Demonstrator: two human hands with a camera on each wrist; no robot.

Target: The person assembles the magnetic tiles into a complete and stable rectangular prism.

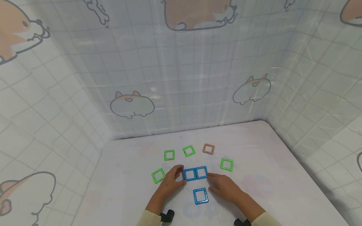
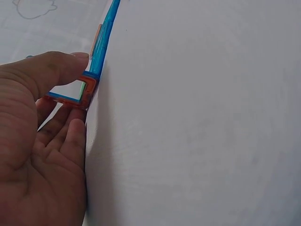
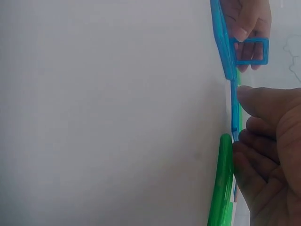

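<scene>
Two joined blue square tiles on the table, left hand pinching their left edge (thumb over the frame), right hand touching the right edge, its fingers nearly straight.

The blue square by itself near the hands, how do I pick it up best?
The lone blue square lies flat on the table and is a thin open frame. Probably best to come from above on its near edge: one finger through the hole, thumb outside that bar. Both hands flank it.

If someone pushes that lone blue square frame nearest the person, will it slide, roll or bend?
The lone blue square lies flat on the smooth white table, so it would probably slide, not roll. Its thin, straight-edged frame looks like rigid plastic, likely light, hardly floppy.
</scene>
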